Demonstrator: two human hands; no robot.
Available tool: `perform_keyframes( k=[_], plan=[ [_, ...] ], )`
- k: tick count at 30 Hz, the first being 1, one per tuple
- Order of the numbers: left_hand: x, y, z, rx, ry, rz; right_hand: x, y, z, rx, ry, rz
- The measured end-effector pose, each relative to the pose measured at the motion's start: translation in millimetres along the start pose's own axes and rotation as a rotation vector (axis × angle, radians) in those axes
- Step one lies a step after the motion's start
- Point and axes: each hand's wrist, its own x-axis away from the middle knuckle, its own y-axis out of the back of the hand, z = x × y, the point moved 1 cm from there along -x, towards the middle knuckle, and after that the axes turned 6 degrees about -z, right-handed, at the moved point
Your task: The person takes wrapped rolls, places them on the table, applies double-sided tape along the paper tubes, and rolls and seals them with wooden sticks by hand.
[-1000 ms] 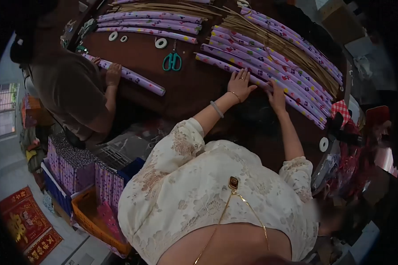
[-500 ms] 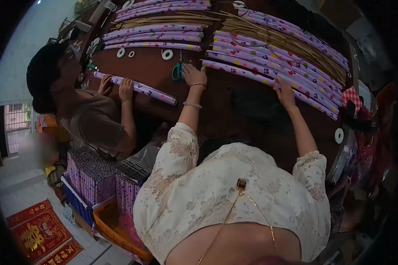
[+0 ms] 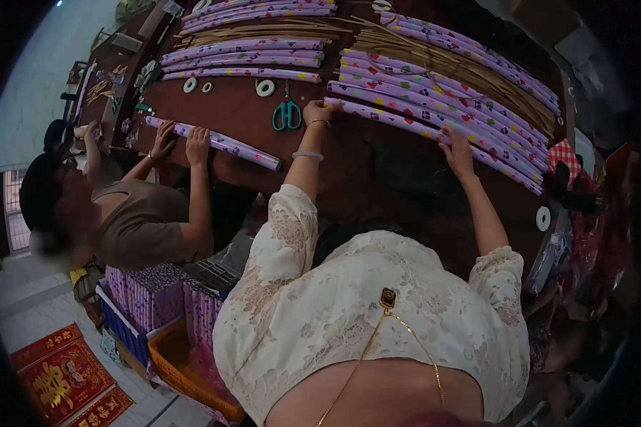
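Observation:
The nearest roll of purple patterned wrapping paper lies slantwise on the dark brown table, in front of several similar rolls. At its left end, my left hand is closed with the fingertips on the paper. Further right along the same roll, my right hand holds its near edge, fingers over the top and thumb below. Teal-handled scissors lie just left of my left hand. A white tape roll sits beyond the scissors.
At the left, a co-worker has both hands on another patterned roll. Thin brown strips lie among the back rolls. A tape roll lies at the right edge. An orange crate stands below left.
My left hand has moved from beside the scissors onto the roll's left end and closed there, uncovering the scissors. My right hand stays on the roll. The co-worker has leaned left.

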Motion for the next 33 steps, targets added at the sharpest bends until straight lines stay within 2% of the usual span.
perform_keyframes(
  k=[3,5,8,11,13,16,17,18,19,21,23,24,26,27,28,31,33],
  plan=[
    [13.7,8.9,-11.8,0.077,0.078,0.070,0.6,-1.0,-1.3,-0.020,-0.013,0.002],
    [26.5,14.2,-22.9,0.276,0.099,-0.010,1.5,-0.9,-4.0,-0.004,-0.017,0.003],
    [8.3,-1.2,2.1,0.383,0.101,0.029,-1.1,5.6,4.5,-0.001,-0.016,0.015],
    [19.1,4.2,-3.6,0.359,0.081,0.018,-7.4,6.7,11.1,0.027,-0.032,0.089],
    [12.8,-2.2,2.4,0.384,0.070,-0.023,-16.1,1.4,27.9,0.102,-0.003,0.081],
    [5.4,-5.6,7.8,0.340,0.131,0.013,-36.8,-36.0,62.8,0.016,0.188,0.049],
    [11.2,-3.6,-0.7,0.322,0.115,0.001,-46.9,-58.7,73.9,-0.043,0.247,0.072],
    [4.6,1.0,-1.0,0.252,0.160,0.148,-56.9,-78.3,89.6,0.076,0.317,0.125],
    [9.2,1.2,-5.0,0.244,0.161,0.114,-65.3,-85.0,109.6,0.198,0.340,0.299],
    [20.7,4.8,-14.3,0.379,0.195,0.066,-66.9,-120.0,120.1,0.166,0.293,0.428],
    [10.2,-1.5,2.0,0.507,0.184,0.049,-66.8,-122.8,115.0,0.114,0.277,0.463],
    [34.7,11.5,-28.7,0.289,0.200,-0.029,-64.4,-114.5,108.6,0.018,0.210,0.485],
    [20.9,8.1,-15.4,0.290,0.174,0.030,-57.0,-86.0,90.8,0.120,0.255,0.539],
    [17.3,7.2,-10.5,0.297,0.144,0.074,-51.7,-62.3,82.1,0.079,0.204,0.562],
    [28.9,9.6,-20.9,0.304,0.127,-0.006,-40.6,-49.8,66.2,0.098,0.198,0.548],
    [22.6,6.1,-13.1,0.320,0.134,-0.016,3.1,2.5,10.5,0.231,0.225,0.489],
    [20.6,7.4,-11.2,0.329,0.153,0.014,34.8,39.3,-27.9,0.129,0.037,0.422]
  ],
)
